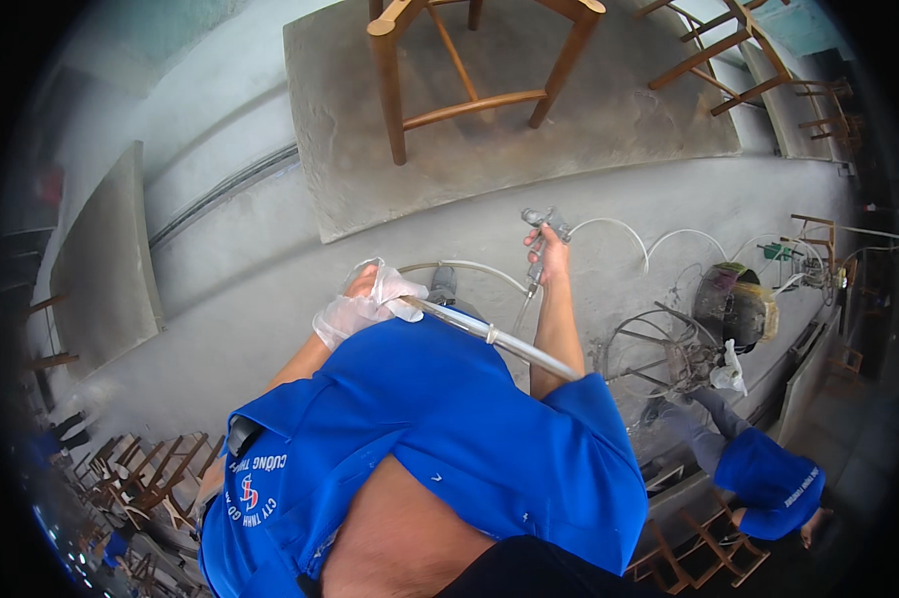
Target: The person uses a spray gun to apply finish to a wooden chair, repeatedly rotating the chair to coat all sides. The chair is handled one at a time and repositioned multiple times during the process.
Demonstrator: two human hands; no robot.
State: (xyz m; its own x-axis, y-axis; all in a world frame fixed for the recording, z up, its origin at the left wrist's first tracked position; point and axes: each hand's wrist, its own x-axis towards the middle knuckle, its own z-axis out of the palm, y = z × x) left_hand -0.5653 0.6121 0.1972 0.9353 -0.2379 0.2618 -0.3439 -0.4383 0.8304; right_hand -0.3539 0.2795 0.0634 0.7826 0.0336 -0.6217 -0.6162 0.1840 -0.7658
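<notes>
My right hand (549, 251) is wrapped around the grip of a metal spray gun (547, 219), held out ahead of me and apart from the chair. My left hand (365, 284), in a loose clear plastic glove (350, 317), is closed at waist height around a pale hose (484, 331). One thick length of it slants across my shirt to my right elbow; a thinner length (474, 265) curves toward the gun. Plastic hides part of the left fingers. Ahead, a brown wooden chair frame (474, 107) stands on a large grey board (345, 189).
A coiled white hose (690, 235) trails right toward a dark, stained drum (733, 309) and a metal-framed stand (658, 349). Another person in blue (768, 483) is at the lower right. More chair frames (718, 70) stand at upper right, and others (155, 473) at lower left.
</notes>
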